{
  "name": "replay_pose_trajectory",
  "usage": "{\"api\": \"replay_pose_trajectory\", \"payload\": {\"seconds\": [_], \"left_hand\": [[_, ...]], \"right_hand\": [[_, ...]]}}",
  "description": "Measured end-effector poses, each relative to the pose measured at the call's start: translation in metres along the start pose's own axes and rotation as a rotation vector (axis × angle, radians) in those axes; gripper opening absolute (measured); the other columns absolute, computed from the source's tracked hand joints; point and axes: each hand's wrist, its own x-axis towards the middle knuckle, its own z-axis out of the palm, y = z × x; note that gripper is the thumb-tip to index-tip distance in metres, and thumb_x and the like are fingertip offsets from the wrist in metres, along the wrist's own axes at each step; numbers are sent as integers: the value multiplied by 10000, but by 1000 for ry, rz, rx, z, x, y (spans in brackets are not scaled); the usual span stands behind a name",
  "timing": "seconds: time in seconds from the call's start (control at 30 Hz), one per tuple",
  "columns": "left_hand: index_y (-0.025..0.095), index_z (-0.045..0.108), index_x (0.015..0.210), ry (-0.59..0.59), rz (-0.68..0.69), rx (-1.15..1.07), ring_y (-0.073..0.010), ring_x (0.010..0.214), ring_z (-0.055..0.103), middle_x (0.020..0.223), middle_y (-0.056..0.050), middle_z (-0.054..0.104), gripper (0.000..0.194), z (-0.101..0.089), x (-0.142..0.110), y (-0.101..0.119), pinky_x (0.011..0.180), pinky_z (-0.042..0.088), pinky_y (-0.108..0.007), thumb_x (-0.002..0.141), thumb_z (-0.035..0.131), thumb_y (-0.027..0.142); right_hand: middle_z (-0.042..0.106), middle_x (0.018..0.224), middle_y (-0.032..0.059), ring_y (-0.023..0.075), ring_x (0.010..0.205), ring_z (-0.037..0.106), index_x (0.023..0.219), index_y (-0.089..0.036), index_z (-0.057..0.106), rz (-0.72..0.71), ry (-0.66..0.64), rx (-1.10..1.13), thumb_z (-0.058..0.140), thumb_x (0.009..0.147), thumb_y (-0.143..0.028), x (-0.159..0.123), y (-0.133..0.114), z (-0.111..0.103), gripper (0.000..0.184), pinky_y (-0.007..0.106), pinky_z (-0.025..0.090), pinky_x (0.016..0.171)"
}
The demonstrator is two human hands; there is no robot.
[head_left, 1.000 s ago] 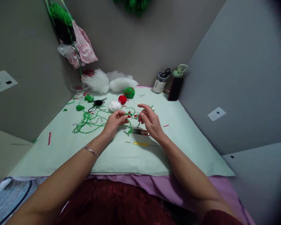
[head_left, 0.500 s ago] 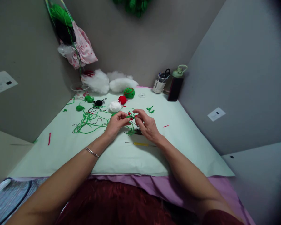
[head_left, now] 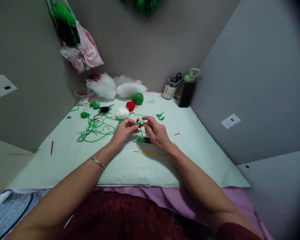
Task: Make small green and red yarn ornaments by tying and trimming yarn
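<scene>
My left hand (head_left: 123, 132) and my right hand (head_left: 158, 132) meet over the pale green mat (head_left: 130, 160), fingertips pinched together on a small red and green yarn piece (head_left: 140, 122). Green yarn hangs from it down to the mat. A yellow-handled crochet hook (head_left: 149, 153) lies just in front of my hands. A dark pair of snips (head_left: 147, 140) lies partly hidden under my right hand. A loose tangle of green yarn (head_left: 93, 129) spreads left of my left hand.
Behind my hands sit a white yarn ball (head_left: 122, 113), a red ball (head_left: 130, 106), a green ball (head_left: 137, 98) and black yarn (head_left: 104, 109). White stuffing (head_left: 115, 87) lies at the back. A cup of tools (head_left: 170, 88) and a dark bottle (head_left: 187, 91) stand back right.
My right hand has moved left from an open spread to pinch the yarn piece beside my left hand. In the last half second hardly anything moved.
</scene>
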Motion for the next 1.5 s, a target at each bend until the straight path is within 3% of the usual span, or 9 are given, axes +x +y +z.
{"api": "replay_pose_trajectory", "payload": {"seconds": [0.4,0.77,0.93,1.13,1.27,1.4,1.5], "left_hand": [[156,609,821,12,2,29,-117,680,654,748,22,631,339,1,-2,-1,752,574,-298,674,846,349],[169,615,798,14,151,214,-131,694,617,747,14,623,259,5,-7,2,701,522,-275,719,793,339],[178,637,857,-14,183,200,-138,738,623,796,6,633,227,4,-7,3,745,529,-278,757,766,335],[192,638,897,-11,185,132,-132,756,625,847,5,645,227,1,-4,2,768,541,-275,767,759,333],[186,649,887,-24,158,114,-133,747,628,828,5,644,235,2,-4,3,757,538,-273,745,771,329],[186,652,877,-53,129,81,-133,738,627,802,9,644,243,4,-4,6,743,534,-273,727,785,324],[188,666,874,-73,122,60,-134,759,624,851,-1,660,232,5,-5,9,760,533,-280,724,789,316]], "right_hand": [[657,712,10,152,594,555,1203,-202,567,-77,38,-271,400,952,-193,-1,4,6,302,255,362,617],[718,821,55,179,665,615,1293,-181,531,-95,-15,-353,395,967,-179,-3,10,17,353,265,346,608],[705,822,47,160,660,595,1268,-196,535,-90,-1,-274,425,988,-241,-3,9,16,304,255,361,615],[629,761,-14,112,606,507,1053,-214,575,5,-1,48,525,972,-381,-1,10,12,192,236,401,626],[616,750,-22,109,620,507,948,-217,577,46,-3,155,593,937,-425,1,14,14,209,240,415,633],[601,833,-5,89,581,441,865,-208,569,38,77,129,681,878,-459,3,10,10,276,252,397,607],[601,911,23,93,609,444,886,-200,626,20,175,139,645,912,-420,6,7,2,223,269,409,640]]}}
